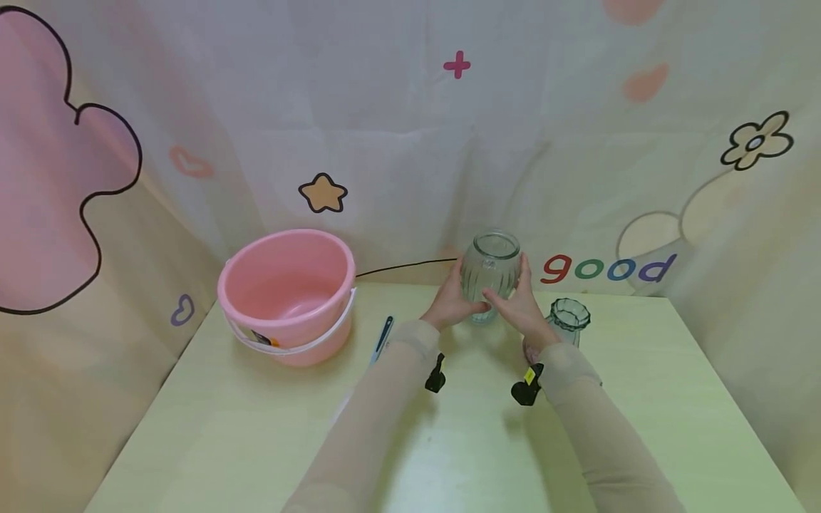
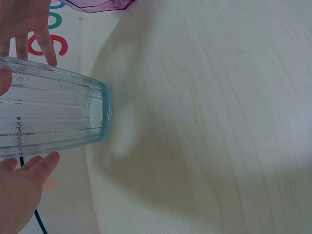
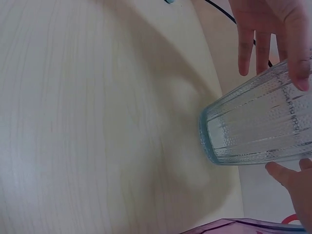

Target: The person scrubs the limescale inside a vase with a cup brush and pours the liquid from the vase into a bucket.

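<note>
A clear ribbed glass jar [image 1: 490, 267] is held between both hands near the back of the table. My left hand [image 1: 451, 303] grips its left side, my right hand [image 1: 518, 306] its right, with both thumbs across the front. In the left wrist view, the jar's bluish base [image 2: 106, 113] appears raised over the tabletop, its shadow beside it. The right wrist view shows the jar [image 3: 263, 122] with fingers on opposite sides. Behind my right wrist stands a glass vessel with a scalloped rim [image 1: 569, 313], partly hidden. Purple glass [image 2: 102, 5] shows at the left wrist view's edge.
A pink bucket [image 1: 285, 285] with a white handle stands at the back left. Between it and my left sleeve lies a slim blue item with a dark end [image 1: 383, 333], partly covered. A printed curtain [image 1: 398, 171] hangs behind the pale wooden table [image 1: 212, 427].
</note>
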Available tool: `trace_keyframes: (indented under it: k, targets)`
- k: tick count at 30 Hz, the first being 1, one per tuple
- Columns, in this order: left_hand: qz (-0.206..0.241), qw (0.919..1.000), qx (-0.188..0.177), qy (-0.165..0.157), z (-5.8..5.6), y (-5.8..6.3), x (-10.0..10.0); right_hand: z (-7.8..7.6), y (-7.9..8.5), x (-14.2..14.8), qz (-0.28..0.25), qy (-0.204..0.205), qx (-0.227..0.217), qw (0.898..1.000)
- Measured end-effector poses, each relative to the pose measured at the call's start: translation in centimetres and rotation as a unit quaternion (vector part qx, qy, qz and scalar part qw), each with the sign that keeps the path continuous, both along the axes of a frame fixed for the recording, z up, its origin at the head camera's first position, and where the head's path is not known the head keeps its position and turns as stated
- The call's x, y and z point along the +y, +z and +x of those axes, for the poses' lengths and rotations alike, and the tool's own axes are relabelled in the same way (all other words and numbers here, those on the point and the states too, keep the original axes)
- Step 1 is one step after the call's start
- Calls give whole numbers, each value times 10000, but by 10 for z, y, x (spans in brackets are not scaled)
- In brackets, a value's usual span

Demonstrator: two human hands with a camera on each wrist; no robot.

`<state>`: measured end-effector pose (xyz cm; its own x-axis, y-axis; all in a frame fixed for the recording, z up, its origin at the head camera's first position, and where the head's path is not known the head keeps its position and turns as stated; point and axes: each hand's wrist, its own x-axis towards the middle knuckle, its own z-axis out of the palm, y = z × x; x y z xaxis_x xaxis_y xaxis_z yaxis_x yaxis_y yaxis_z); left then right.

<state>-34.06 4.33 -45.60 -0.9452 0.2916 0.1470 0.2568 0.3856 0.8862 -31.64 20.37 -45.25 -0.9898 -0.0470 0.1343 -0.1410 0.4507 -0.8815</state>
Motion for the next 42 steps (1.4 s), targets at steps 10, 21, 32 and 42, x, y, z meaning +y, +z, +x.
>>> trace_keyframes:
  k: [10, 21, 32, 42]
  targets:
    - [-213, 9991, 137, 348, 2, -4, 1, -1, 3, 2, 95, -114, -256, 9996]
    - [31, 9997, 187, 162, 7, -6, -9, 4, 4, 0, 288, 74, -145, 9995]
    - [52, 9995, -148, -279, 4, -2, -15, 5, 0, 0, 6, 477, -285, 9985]
    - [48, 9995, -270, -166, 7, -11, -14, 11, 8, 2, -329, 856, -728, 9931]
